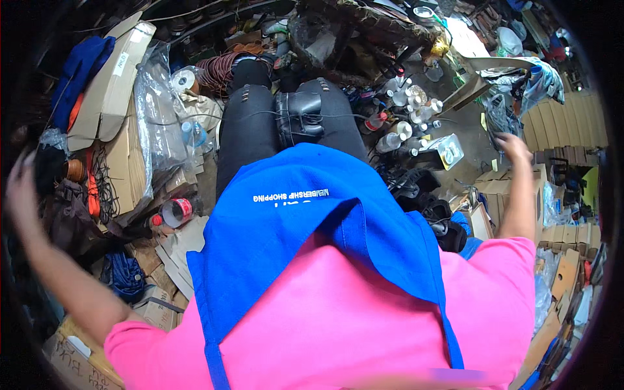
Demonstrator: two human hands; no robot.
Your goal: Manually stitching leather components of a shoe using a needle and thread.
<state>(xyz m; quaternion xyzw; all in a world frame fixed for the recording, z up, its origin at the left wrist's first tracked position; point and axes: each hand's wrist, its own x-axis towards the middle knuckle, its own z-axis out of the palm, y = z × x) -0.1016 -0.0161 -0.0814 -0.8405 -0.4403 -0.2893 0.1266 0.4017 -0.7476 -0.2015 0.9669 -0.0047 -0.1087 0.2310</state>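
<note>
A black shoe rests between my thighs, just past the lower edge of my blue apron. Dark thread runs out from both sides of the shoe, left over the cardboard and right over the bottles. My right hand is raised far out to the right, its fingers curled in near the line of the thread; the point where they meet is too fine to see. Far out to the left, my left hand is smeared by motion, so its fingers and anything in them cannot be made out.
Flattened cardboard and clear plastic lean at the left, by a thread spool. A red-labelled bottle lies below them. Several small bottles and a clear container stand right of my knees. Cardboard boxes line the right side.
</note>
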